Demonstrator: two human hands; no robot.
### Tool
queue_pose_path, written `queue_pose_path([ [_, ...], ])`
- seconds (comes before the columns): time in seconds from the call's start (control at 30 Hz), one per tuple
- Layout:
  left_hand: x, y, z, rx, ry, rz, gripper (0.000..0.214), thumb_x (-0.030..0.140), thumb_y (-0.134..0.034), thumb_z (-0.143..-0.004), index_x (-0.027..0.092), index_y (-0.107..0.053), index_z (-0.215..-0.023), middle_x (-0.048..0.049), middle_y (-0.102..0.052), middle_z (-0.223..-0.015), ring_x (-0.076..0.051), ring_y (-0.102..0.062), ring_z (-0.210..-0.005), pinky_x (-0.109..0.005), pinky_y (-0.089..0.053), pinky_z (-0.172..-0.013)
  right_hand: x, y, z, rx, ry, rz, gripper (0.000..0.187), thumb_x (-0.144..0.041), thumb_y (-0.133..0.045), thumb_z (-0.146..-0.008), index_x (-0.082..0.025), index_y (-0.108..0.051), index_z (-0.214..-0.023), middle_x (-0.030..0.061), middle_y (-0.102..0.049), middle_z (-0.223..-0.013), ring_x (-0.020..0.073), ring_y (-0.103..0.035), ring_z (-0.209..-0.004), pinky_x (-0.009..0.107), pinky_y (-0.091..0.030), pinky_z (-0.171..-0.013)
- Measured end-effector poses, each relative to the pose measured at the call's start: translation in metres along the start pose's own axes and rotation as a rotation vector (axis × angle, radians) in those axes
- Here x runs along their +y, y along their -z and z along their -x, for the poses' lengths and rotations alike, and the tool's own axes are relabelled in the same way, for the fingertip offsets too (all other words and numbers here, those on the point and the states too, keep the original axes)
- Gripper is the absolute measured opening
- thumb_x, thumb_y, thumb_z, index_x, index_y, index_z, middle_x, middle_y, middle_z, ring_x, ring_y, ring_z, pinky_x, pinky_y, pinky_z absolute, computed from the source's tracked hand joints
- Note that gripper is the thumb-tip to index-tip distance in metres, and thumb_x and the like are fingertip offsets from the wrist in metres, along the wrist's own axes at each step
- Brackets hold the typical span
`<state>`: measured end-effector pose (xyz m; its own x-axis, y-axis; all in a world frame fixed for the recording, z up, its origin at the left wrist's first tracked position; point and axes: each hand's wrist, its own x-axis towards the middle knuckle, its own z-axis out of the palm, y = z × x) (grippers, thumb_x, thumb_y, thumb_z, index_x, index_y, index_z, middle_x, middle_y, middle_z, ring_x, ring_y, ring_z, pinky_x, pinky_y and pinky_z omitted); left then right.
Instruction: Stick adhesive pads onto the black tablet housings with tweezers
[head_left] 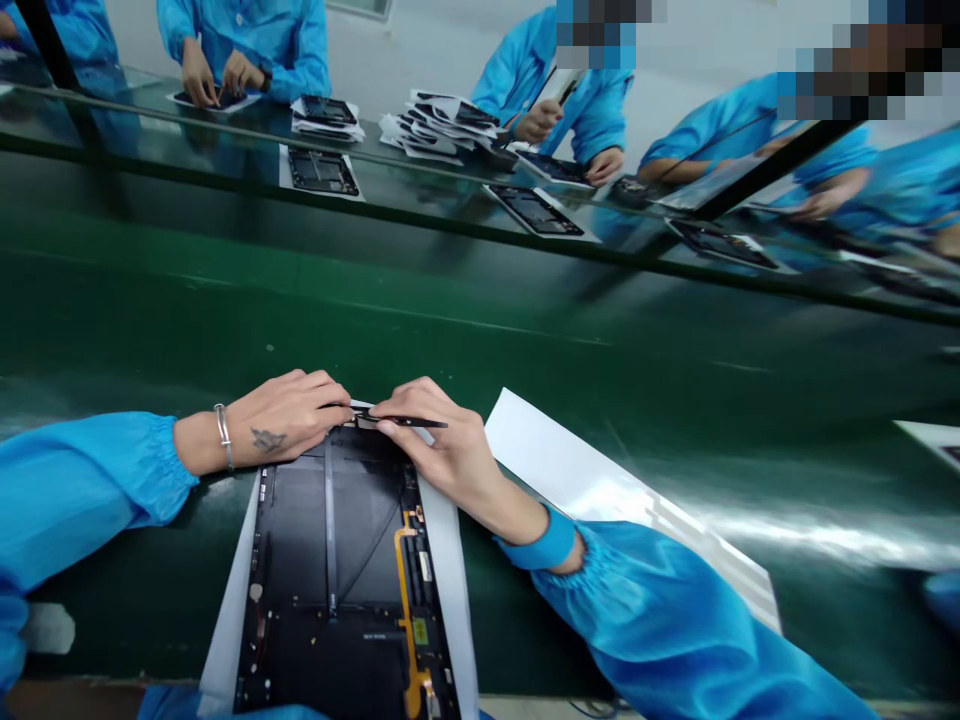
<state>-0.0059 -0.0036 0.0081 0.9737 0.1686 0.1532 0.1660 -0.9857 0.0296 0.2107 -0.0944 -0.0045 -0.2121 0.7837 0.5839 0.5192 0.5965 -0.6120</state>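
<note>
An opened black tablet chassis (pixel 345 580) with an orange flex cable lies on a white sheet (pixel 450 560) in front of me. My left hand (pixel 289 420), with a bracelet at the wrist, rests curled on the chassis's far left corner, fingertips pinched at its top edge. My right hand (pixel 442 450) is closed on a thin black tool (pixel 409 422) like tweezers, its tip at the same top edge, next to my left fingertips. Both arms wear blue sleeves.
A second white sheet (pixel 615 490) lies to the right on the green conveyor belt (pixel 480 340). Across the belt, on a glass shelf, several people in blue coats work on other tablets (pixel 536 210), with stacks of parts (pixel 442 125) between them.
</note>
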Motion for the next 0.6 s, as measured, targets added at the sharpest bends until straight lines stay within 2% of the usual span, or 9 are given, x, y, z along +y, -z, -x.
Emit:
queue_pose_path([
  [0.07, 0.002, -0.001, -0.001, -0.019, 0.007, -0.022, 0.024, 0.013, -0.042, -0.101, 0.013, -0.065, -0.110, -0.0094, -0.067, -0.114, -0.021, -0.059, -0.103, -0.033, -0.044, -0.078, 0.001, 0.003, 0.000, -0.002, -0.061, -0.027, 0.018, -0.031, -0.059, -0.097, -0.022, -0.073, -0.091, 0.0063, -0.075, -0.085, 0.0218, -0.065, -0.083, 0.038, -0.054, -0.076],
  [0.13, 0.003, -0.002, -0.001, -0.021, 0.013, -0.044, 0.024, 0.011, -0.043, -0.100, 0.012, -0.064, -0.109, -0.0098, -0.067, -0.113, -0.021, -0.059, -0.099, -0.032, -0.044, -0.077, 0.002, 0.009, 0.002, 0.020, -0.220, -0.053, 0.025, -0.040, -0.060, -0.096, -0.021, -0.074, -0.088, 0.0072, -0.075, -0.086, 0.0225, -0.067, -0.084, 0.037, -0.055, -0.075],
  [0.23, 0.004, -0.004, -0.001, -0.005, 0.005, -0.073, 0.026, 0.011, -0.043, -0.099, 0.014, -0.062, -0.117, -0.0101, -0.067, -0.114, -0.021, -0.060, -0.098, -0.032, -0.044, -0.075, 0.007, 0.021, 0.006, 0.129, -0.512, -0.133, 0.035, -0.053, -0.063, -0.090, -0.020, -0.074, -0.086, 0.0071, -0.075, -0.088, 0.0224, -0.070, -0.080, 0.036, -0.057, -0.072],
  [0.33, 0.004, -0.004, 0.000, 0.006, -0.009, -0.086, 0.029, 0.013, -0.042, -0.101, 0.016, -0.060, -0.123, -0.0104, -0.066, -0.115, -0.022, -0.060, -0.097, -0.032, -0.043, -0.073, 0.011, 0.031, 0.010, 0.252, -0.705, -0.256, 0.042, -0.060, -0.069, -0.082, -0.019, -0.073, -0.083, 0.0061, -0.072, -0.082, 0.0213, -0.070, -0.076, 0.037, -0.059, -0.074],
  [0.47, 0.003, -0.003, 0.002, 0.003, -0.015, -0.096, 0.030, 0.014, -0.040, -0.102, 0.016, -0.061, -0.123, -0.0112, -0.065, -0.116, -0.022, -0.059, -0.098, -0.032, -0.044, -0.074, 0.012, 0.033, 0.011, 0.283, -0.799, -0.353, 0.047, -0.064, -0.077, -0.072, -0.017, -0.073, -0.077, 0.0052, -0.070, -0.078, 0.0194, -0.068, -0.072, 0.038, -0.061, -0.075],
  [0.6, 0.003, -0.001, 0.001, -0.031, -0.003, -0.091, 0.032, 0.014, -0.039, -0.102, 0.018, -0.060, -0.126, -0.0110, -0.063, -0.117, -0.022, -0.058, -0.098, -0.033, -0.043, -0.075, 0.011, 0.030, 0.008, 0.287, -0.823, -0.337, 0.048, -0.065, -0.077, -0.070, -0.017, -0.073, -0.078, 0.0048, -0.069, -0.077, 0.0187, -0.067, -0.072, 0.038, -0.062, -0.074],
])
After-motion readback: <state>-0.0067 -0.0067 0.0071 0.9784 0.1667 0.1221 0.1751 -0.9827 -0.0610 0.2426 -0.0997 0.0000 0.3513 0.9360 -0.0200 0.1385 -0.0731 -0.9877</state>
